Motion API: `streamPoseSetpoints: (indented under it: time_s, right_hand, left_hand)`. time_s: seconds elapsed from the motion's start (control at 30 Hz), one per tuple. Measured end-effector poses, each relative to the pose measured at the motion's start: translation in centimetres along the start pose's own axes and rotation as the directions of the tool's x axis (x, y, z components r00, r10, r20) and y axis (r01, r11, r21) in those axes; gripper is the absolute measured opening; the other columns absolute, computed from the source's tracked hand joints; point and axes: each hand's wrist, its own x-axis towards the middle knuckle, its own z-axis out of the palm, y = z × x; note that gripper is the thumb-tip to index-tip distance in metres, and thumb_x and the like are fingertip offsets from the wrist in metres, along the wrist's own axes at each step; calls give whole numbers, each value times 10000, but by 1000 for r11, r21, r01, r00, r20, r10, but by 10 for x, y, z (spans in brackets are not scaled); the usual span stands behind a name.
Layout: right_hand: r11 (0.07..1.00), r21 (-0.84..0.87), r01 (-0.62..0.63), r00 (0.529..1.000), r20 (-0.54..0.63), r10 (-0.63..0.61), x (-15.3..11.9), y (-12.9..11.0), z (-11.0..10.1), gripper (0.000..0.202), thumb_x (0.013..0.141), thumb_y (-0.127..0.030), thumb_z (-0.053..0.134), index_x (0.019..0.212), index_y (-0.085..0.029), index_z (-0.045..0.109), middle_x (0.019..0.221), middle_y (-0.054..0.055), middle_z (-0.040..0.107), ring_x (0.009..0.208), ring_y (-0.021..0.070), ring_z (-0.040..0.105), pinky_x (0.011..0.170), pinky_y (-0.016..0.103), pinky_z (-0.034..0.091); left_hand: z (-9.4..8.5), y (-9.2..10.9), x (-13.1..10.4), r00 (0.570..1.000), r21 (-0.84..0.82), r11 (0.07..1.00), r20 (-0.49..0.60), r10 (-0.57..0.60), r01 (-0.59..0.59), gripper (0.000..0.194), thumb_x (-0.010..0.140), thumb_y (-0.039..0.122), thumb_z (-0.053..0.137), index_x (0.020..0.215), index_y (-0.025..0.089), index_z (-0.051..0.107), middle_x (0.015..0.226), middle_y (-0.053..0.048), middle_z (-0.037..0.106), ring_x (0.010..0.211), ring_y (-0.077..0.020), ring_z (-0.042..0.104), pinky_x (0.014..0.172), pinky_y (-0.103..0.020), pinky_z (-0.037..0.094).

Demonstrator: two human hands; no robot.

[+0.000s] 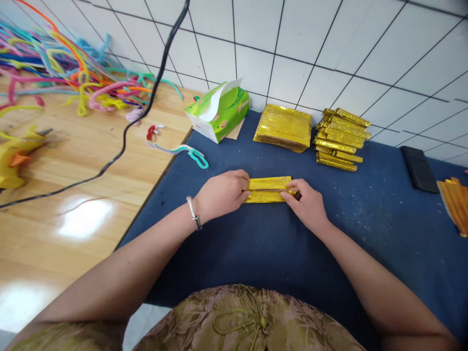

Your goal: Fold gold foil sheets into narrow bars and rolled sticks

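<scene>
With twelve o'clock towards the tiled wall (252, 58) and the gold foil sheet (268, 184) at the dial's centre, the left hand (224, 195) sits at nine and the right hand (309, 202) at three. The sheet lies on the blue cloth (234, 248), its long sides running from nine to three, two gold bands side by side.

The left forearm slants in from eight, a silver bracelet (193, 213) round its wrist. The back of that hand faces up, its fingers bent over and closed on the sheet's nine o'clock end, thumb on the near side.

The right forearm comes in from four, and its fingers point towards ten. Thumb and forefinger are slightly parted, taking the three o'clock end in a light pinch; the other fingers curl beneath, partly hidden.

Just past twelve lies a stack of gold sheets (283, 126); at two, a pile of narrow gold strips (341, 139). A green tissue box (230, 117) stands at eleven, and a black phone (419, 168) lies near three, well apart from the right hand.
</scene>
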Motion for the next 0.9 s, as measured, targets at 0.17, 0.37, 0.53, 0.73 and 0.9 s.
streamPoseSetpoints:
  time_s: [0.17, 0.37, 0.53, 0.73, 0.9]
  right_hand:
    - [1000, -15, 26, 1000, -17, -26, 2, 3, 2, 216, 799, -374, 596, 968, -240, 586, 874, 11, 673, 765, 186, 627, 673, 299, 446]
    - [997, 4, 72, 997, -34, -72, 2, 7, 4, 183, 807, -358, 591, 945, -240, 570, 863, 15, 662, 743, 182, 614, 656, 302, 443]
    - [997, -22, 76, 996, -37, -76, 4, 7, 4, 160, 808, -360, 591, 901, -235, 552, 815, 6, 636, 723, 169, 594, 646, 288, 429]
    - [996, -41, 77, 996, -31, -79, 6, 8, 5, 158, 807, -371, 597, 854, -232, 536, 760, -11, 598, 697, 158, 573, 635, 276, 415]
    - [990, -106, 94, 993, -59, -100, 9, 11, 5, 163, 816, -371, 609, 865, -229, 545, 796, 3, 602, 720, 169, 570, 636, 288, 425]
  left_hand:
    - [2, -1, 1, 1000, 37, 999, 0, 22, -22, 194, 871, 236, 455, 756, 153, 587, 1058, -62, 615, 924, -172, 605, 888, -303, 490]
    - [-1, 0, -1, 999, 33, 998, -14, 50, -49, 88, 843, 200, 505, 772, 162, 540, 971, -62, 595, 856, -166, 584, 808, -293, 497]
    - [-4, 4, -2, 1000, 44, 999, -16, 23, -23, 70, 862, 167, 476, 916, 176, 520, 979, -62, 562, 887, -179, 567, 773, -293, 494]
    - [-2, 4, -1, 987, 103, 982, 36, 154, -157, 168, 888, 107, 403, 871, 174, 557, 1008, -66, 576, 958, -183, 527, 852, -297, 476]
    - [-1, 0, 0, 983, 116, 976, 48, 178, -182, 193, 893, 109, 399, 824, 165, 570, 932, -67, 587, 924, -183, 518, 865, -305, 470]
